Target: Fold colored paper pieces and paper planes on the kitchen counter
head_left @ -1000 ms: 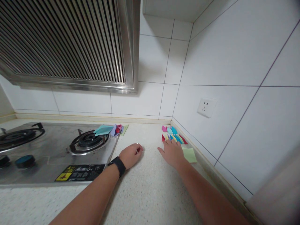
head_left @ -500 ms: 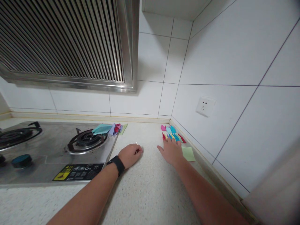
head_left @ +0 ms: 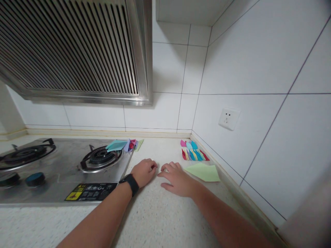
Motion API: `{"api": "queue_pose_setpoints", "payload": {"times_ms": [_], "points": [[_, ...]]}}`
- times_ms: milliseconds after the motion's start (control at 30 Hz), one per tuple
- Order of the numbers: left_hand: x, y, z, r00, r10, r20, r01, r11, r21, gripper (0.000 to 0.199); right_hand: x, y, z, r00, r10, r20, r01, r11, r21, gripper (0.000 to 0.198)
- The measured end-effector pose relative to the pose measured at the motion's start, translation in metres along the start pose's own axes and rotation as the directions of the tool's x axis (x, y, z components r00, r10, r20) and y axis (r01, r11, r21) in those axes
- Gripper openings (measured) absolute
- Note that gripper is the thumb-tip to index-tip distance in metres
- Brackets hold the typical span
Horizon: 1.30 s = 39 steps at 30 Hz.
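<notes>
My left hand (head_left: 143,172), with a black watch (head_left: 132,183) on its wrist, rests on the speckled countertop with its fingers curled. A tiny pale speck shows at its fingertips, too small to name. Just to the right, my right hand (head_left: 178,179) has its fingers apart and holds nothing visible. Beyond its wrist lies a light green sheet of paper (head_left: 205,172), one end pointed. Behind that sheet is a row of folded paper pieces (head_left: 196,155) in red, yellow, blue and purple. Further back lie pink and blue folded papers (head_left: 191,145).
A steel gas stove (head_left: 62,165) fills the left side, with folded papers (head_left: 116,145) lying over its right burner's edge. Overhead hangs a range hood (head_left: 143,69). White tiled walls meet at the back right corner, with a socket (head_left: 229,119) on the right wall.
My right hand has moved off the row of folded papers, left and toward me, near my left hand. More of the green sheet and the row now shows. My left hand stays nearly still.
</notes>
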State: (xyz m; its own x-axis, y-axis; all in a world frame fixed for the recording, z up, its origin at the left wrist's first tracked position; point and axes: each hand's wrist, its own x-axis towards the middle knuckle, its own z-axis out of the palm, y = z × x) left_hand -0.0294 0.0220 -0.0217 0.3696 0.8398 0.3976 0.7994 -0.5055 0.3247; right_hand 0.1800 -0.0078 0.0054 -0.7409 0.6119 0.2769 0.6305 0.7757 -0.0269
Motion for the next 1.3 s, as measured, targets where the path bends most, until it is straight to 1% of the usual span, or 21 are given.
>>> {"api": "queue_pose_setpoints", "payload": {"times_ms": [100, 167, 233, 267, 333, 400, 500, 633, 700, 800, 933, 1100, 1200, 1300], "points": [[0.011, -0.014, -0.007, 0.999, -0.054, -0.003, 0.054, 0.993, 0.101, 0.022, -0.001, 0.003, 0.003, 1.000, 0.011, 0.014, -0.011, 0.999, 0.037, 0.035], [0.022, -0.028, -0.018, 0.994, -0.103, -0.022, 0.105, 0.976, 0.192, 0.026, -0.003, 0.007, 0.002, 1.000, 0.013, 0.013, -0.013, 0.998, 0.055, 0.035], [0.035, -0.045, -0.034, 0.982, -0.183, -0.055, 0.191, 0.929, 0.316, 0.030, -0.004, 0.010, 0.000, 1.000, 0.012, 0.005, -0.013, 0.997, 0.071, 0.034], [0.041, -0.055, -0.042, 0.968, -0.241, -0.071, 0.250, 0.889, 0.384, 0.031, -0.004, 0.012, -0.001, 1.000, 0.011, 0.002, -0.012, 0.997, 0.080, 0.033], [0.052, -0.072, -0.056, 0.948, -0.307, -0.081, 0.311, 0.847, 0.432, 0.034, -0.005, 0.013, -0.002, 1.000, 0.009, -0.002, -0.009, 0.995, 0.095, 0.032], [0.059, -0.087, -0.065, 0.934, -0.352, -0.062, 0.339, 0.819, 0.463, 0.037, -0.005, 0.014, -0.003, 1.000, 0.008, -0.002, -0.008, 0.994, 0.106, 0.030], [0.063, -0.099, -0.066, 0.916, -0.401, -0.002, 0.351, 0.799, 0.488, 0.035, -0.005, 0.014, -0.003, 1.000, 0.008, -0.002, -0.008, 0.993, 0.119, 0.029], [0.060, -0.102, -0.061, 0.892, -0.450, 0.031, 0.378, 0.783, 0.494, 0.036, -0.006, 0.013, -0.002, 1.000, 0.013, -0.003, -0.012, 0.991, 0.134, 0.028], [0.059, -0.101, -0.061, 0.885, -0.465, 0.022, 0.394, 0.774, 0.496, 0.039, -0.007, 0.013, -0.002, 1.000, 0.013, -0.006, -0.012, 0.989, 0.146, 0.028], [0.058, -0.101, -0.068, 0.881, -0.474, -0.013, 0.416, 0.759, 0.501, 0.039, -0.008, 0.014, -0.001, 1.000, 0.018, -0.007, -0.016, 0.987, 0.162, 0.029], [0.054, -0.099, -0.087, 0.892, -0.439, -0.105, 0.429, 0.749, 0.505, 0.039, -0.008, 0.015, 0.002, 1.000, 0.024, -0.012, -0.021, 0.985, 0.173, 0.029], [0.045, -0.088, -0.120, 0.895, -0.391, -0.216, 0.445, 0.747, 0.494, 0.040, -0.009, 0.014, 0.004, 0.999, 0.032, -0.021, -0.027, 0.982, 0.187, 0.029], [0.040, -0.077, -0.136, 0.896, -0.321, -0.307, 0.438, 0.758, 0.483, 0.038, -0.009, 0.014, 0.004, 0.999, 0.044, -0.009, -0.042, 0.980, 0.194, 0.029], [0.036, -0.065, -0.144, 0.911, -0.226, -0.345, 0.381, 0.780, 0.496, 0.032, -0.009, 0.015, 0.004, 0.998, 0.056, 0.008, -0.057, 0.979, 0.197, 0.029]]}}
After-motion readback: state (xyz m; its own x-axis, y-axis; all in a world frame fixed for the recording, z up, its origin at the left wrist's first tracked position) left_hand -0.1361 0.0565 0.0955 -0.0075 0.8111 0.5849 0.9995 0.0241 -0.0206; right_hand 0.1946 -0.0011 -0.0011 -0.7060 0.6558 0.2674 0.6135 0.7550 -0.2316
